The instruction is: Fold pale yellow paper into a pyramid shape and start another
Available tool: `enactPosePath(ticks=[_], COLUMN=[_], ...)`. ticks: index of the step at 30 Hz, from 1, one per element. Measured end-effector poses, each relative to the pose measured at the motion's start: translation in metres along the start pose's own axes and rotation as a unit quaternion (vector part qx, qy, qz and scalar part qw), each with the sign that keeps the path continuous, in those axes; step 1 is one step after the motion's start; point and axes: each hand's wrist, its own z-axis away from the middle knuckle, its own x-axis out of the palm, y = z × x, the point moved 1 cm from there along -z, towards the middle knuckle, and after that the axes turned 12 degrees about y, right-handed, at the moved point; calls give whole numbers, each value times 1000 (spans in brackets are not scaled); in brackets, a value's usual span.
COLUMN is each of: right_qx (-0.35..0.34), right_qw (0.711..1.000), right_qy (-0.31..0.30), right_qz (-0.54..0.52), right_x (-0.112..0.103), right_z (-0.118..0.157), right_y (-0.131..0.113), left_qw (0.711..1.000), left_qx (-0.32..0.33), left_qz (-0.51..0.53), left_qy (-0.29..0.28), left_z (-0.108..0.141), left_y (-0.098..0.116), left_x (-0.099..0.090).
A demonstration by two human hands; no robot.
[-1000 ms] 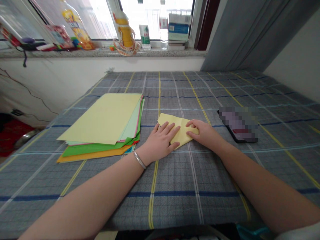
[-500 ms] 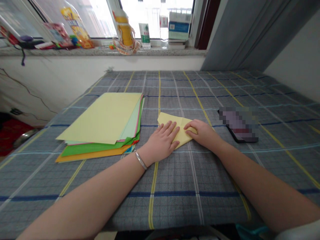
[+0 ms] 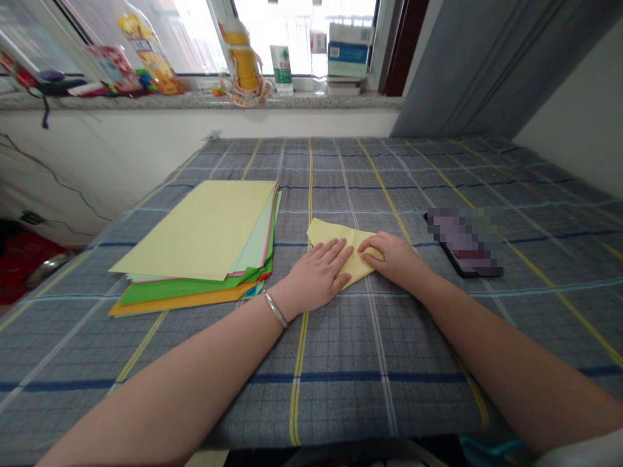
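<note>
A folded piece of pale yellow paper (image 3: 354, 266) lies on the checked cloth in front of me, with a crease running across its upper part. My left hand (image 3: 318, 272), a silver bangle at its wrist, rests flat on the paper's left and middle part with fingers stretched out. At the paper's right end, my right hand (image 3: 387, 253) has thumb and forefinger curled close together on the sheet, gripping it. The left hand hides part of the paper's lower left side.
Left of my hands lies a stack of coloured paper (image 3: 204, 227), pale yellow on top. A phone (image 3: 462, 250), its screen blurred out, lies to the right. Bottles and boxes line the windowsill (image 3: 195, 100) beyond the checked tablecloth (image 3: 335, 402). A grey curtain (image 3: 457, 71) hangs at the right.
My left hand has slid very slightly to the right on the paper. The right hand and the paper look the same.
</note>
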Motion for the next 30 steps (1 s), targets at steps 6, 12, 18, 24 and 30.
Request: enactPosePath(ticks=[6, 12, 18, 24, 30], right_qx=[0, -2, 5, 4, 10], right_qw=[1000, 1000, 1000, 1000, 999], right_qy=[3, 5, -3, -7, -6], right_qz=[4, 9, 14, 21, 39], right_x=[1, 0, -1, -2, -4], right_z=[1, 1, 0, 0, 2], right_y=[0, -1, -2, -2, -6], left_qw=[1000, 1000, 999, 999, 999], left_qx=[-16, -12, -30, -26, -30], left_qz=[-3, -10, -19, -21, -15], left_qy=[1, 5, -7, -6, -3], left_z=[0, -2, -5, -5, -6], left_y=[-1, -1, 0, -1, -2], left_x=[3, 3, 3, 5, 6])
